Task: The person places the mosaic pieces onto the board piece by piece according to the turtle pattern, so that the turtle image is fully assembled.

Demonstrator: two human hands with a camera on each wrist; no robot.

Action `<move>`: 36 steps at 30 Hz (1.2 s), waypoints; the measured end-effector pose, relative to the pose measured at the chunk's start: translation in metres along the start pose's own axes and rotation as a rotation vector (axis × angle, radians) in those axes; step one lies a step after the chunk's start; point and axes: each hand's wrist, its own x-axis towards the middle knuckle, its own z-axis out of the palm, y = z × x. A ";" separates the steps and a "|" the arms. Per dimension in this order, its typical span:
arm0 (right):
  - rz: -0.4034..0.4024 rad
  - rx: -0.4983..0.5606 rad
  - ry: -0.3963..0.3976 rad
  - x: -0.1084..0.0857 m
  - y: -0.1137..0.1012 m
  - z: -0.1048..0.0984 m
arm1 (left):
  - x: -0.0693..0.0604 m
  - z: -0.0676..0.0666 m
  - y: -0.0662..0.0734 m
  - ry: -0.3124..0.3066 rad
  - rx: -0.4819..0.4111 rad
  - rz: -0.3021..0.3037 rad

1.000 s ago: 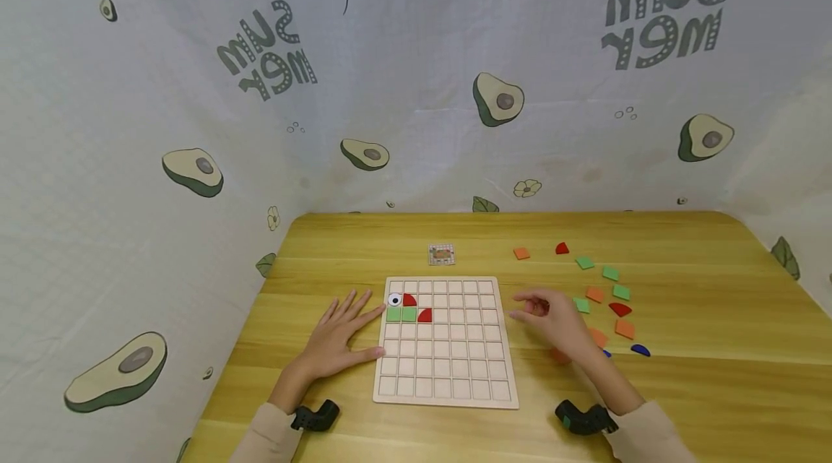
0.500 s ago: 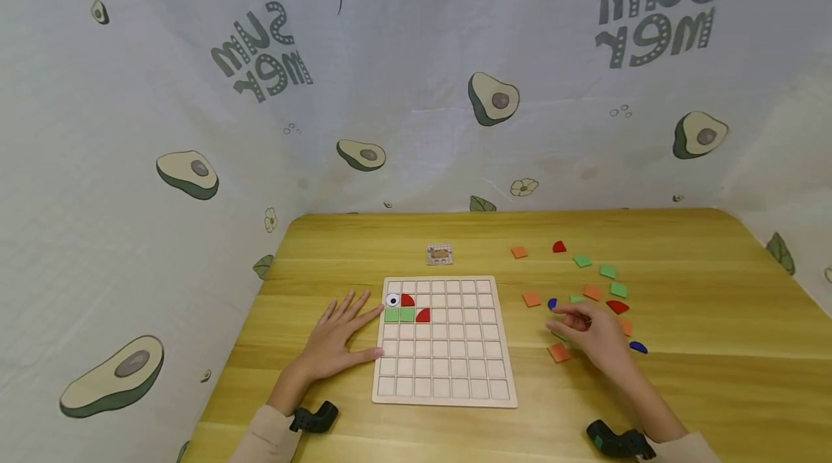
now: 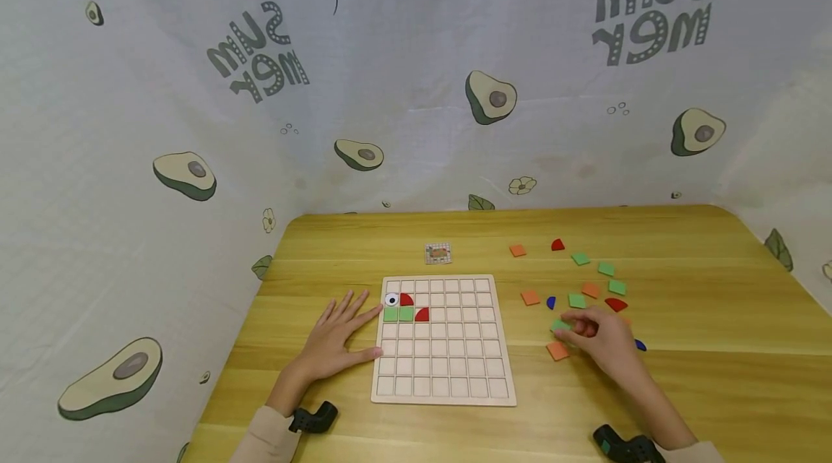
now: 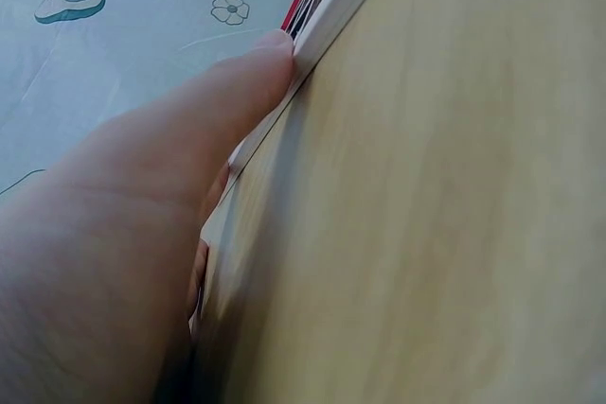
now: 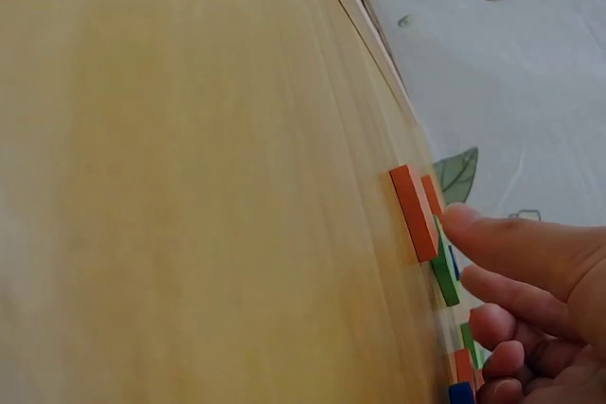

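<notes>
My left hand (image 3: 341,333) lies spread on the table at the left edge of a pale gridded board (image 3: 448,362), its thumb and index fingertips touching that edge. In the left wrist view the thumb (image 4: 256,78) meets the board's side. On the board sit a round eye tile (image 3: 391,300), two red quarter-round tiles (image 3: 422,314) and two green square tiles (image 3: 391,314). To the right, my right hand (image 3: 601,340) has thumb and index finger at a loose green square tile (image 3: 560,325), apparently pinching it; the right wrist view partly hides the contact.
Loose orange tiles (image 3: 530,297), green tiles (image 3: 581,258), red tiles (image 3: 615,305) and blue half-round tiles (image 3: 551,303) are scattered around the right hand. A small picture card (image 3: 438,253) lies behind the board. A printed cloth (image 3: 422,181) hangs beyond the table.
My right hand has moved right from the board's side to the loose tiles and come down at the green tile. My left hand has stayed in place.
</notes>
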 end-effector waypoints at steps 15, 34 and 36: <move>0.043 -0.042 -0.068 0.001 0.003 -0.001 | -0.001 -0.002 0.003 0.029 0.002 0.022; -0.056 -0.085 -0.076 0.002 0.003 -0.001 | -0.001 -0.002 0.004 0.035 -0.010 0.024; -0.058 -0.080 -0.077 0.003 0.002 -0.002 | -0.001 -0.002 0.004 0.035 -0.008 0.022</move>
